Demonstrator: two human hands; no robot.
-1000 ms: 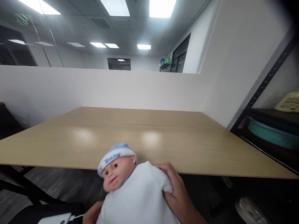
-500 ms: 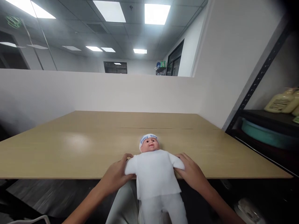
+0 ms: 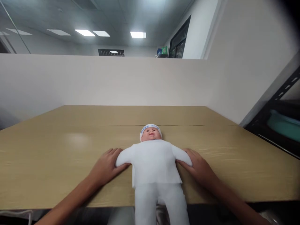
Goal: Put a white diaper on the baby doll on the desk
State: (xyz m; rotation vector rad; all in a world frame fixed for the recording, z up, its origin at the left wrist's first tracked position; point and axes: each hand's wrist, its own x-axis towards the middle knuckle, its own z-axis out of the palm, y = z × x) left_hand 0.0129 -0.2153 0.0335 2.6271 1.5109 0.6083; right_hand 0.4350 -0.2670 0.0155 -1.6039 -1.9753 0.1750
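A baby doll [image 3: 156, 162] in a white top and white trousers lies face up over the near part of the table. Blue lettering runs across its white cap [image 3: 151, 126]. My left hand [image 3: 106, 165] is closed around the doll's sleeve at the left of the view, thumb below and fingers above. On the other side, my right hand [image 3: 198, 165] grips the opposite sleeve in the same way. Both doll arms are spread outward. The legs reach past the table's front edge, and the feet are cut off by the bottom of the view.
The wooden table [image 3: 70, 150] meets a low white partition [image 3: 128, 81] at the back. A dark metal shelf rack [image 3: 281, 93] with a teal basin [image 3: 284, 125] stands at the right. Part of my leg [image 3: 122, 215] shows below the front edge.
The doll has moved farther onto the table with both hands holding it, and its arms are stretched wider. My view has tilted down and come closer to the table.
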